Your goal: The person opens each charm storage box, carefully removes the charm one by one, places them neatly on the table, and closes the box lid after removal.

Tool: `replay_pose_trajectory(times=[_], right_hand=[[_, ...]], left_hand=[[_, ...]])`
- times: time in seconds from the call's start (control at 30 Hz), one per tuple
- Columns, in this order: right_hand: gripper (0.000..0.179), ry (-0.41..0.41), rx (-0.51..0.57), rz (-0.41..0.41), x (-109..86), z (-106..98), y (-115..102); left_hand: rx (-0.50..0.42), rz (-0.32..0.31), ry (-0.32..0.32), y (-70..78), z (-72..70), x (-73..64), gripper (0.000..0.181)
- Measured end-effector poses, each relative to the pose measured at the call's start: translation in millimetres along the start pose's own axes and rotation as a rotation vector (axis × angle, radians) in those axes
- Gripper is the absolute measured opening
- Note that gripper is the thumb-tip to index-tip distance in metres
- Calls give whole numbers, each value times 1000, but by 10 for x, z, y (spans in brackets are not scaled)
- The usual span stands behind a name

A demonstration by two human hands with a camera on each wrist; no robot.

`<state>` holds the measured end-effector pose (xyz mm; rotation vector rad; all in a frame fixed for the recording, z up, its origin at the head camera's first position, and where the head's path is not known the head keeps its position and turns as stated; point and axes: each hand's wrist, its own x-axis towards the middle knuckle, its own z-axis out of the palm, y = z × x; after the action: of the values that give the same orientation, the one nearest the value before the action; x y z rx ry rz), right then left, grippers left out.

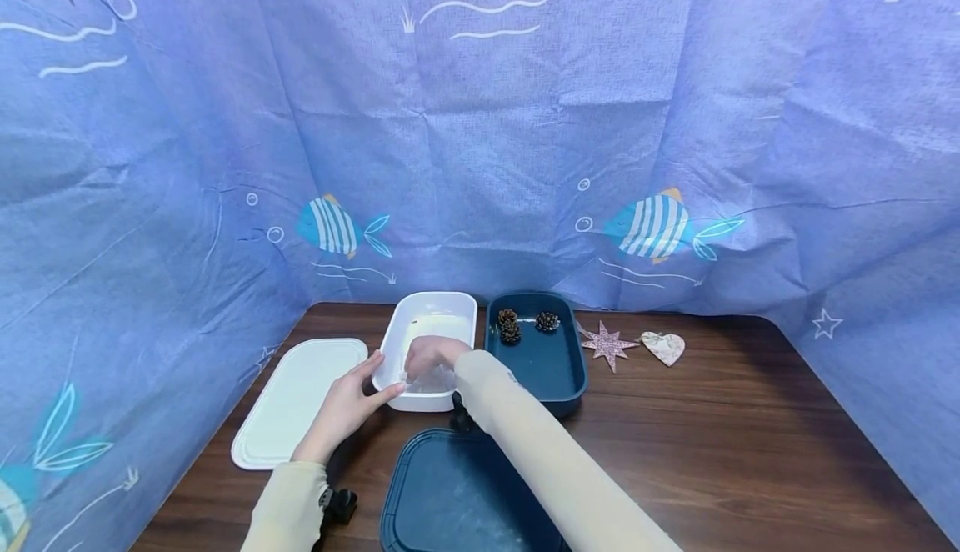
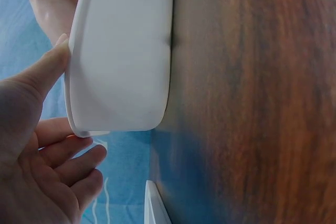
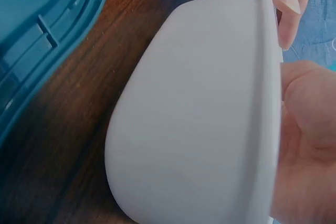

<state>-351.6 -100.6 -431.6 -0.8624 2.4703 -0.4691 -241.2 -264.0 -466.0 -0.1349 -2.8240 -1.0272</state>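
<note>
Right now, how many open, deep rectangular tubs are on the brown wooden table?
2: the white rectangular plastic tub, touched by the left hand; and the dark blue rectangular plastic tub just right of it. None appears hidden.

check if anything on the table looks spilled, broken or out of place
Nothing stands out: the white box and blue box stand upright side by side, the white lid and blue lid lie flat, and no spill or damage shows. The right hand hides part of the white box's inside, so I can't judge there.
</note>
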Motion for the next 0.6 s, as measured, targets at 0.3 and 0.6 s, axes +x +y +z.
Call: replay_pose_trajectory(times=[0.3,0.6], right_hand=[[27,55,-103,-52,-53,-113,-22],[19,99,-132,-79,-135,-248,-19]], left_hand=[[7,4,3,17,18,1,81],[21,17,-2,11,-9,-12,85]])
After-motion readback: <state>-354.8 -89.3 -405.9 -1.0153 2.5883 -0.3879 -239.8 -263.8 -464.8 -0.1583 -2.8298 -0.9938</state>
